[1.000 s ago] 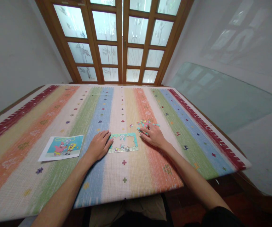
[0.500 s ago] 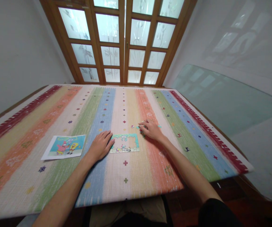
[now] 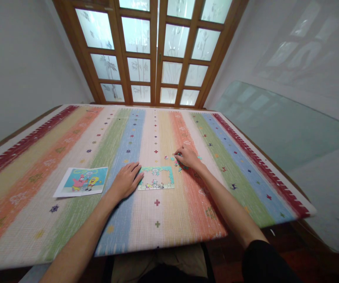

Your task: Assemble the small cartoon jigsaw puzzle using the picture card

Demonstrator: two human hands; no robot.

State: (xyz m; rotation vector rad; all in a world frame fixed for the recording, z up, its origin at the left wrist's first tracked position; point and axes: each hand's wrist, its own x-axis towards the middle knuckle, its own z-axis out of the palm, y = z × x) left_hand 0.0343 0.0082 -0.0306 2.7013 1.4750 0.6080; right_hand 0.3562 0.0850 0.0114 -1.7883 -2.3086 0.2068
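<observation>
A partly assembled jigsaw puzzle (image 3: 171,186) lies on the cloth, its frame of joined pieces around a gap in the middle. My left hand (image 3: 127,180) rests flat at the puzzle's left edge, fingers stretched and a little apart. Farther right and beyond the puzzle, my right hand (image 3: 187,156) is over a heap of loose puzzle pieces (image 3: 180,165), partly covering them. Its thumb and fingers are pinched on a small puzzle piece, mostly hidden. A single loose piece (image 3: 166,157) lies left of the heap.
A printed cartoon picture (image 3: 82,182) lies on the left, beyond my left forearm. The striped tablecloth (image 3: 157,214) covers the wide table. Behind stand wooden doors with glass panes (image 3: 140,70); a glass panel (image 3: 278,118) is on the right by the wall.
My right hand has lifted slightly and its fingers have drawn together into a pinch, baring more of the heap. The left hand stays beside the puzzle.
</observation>
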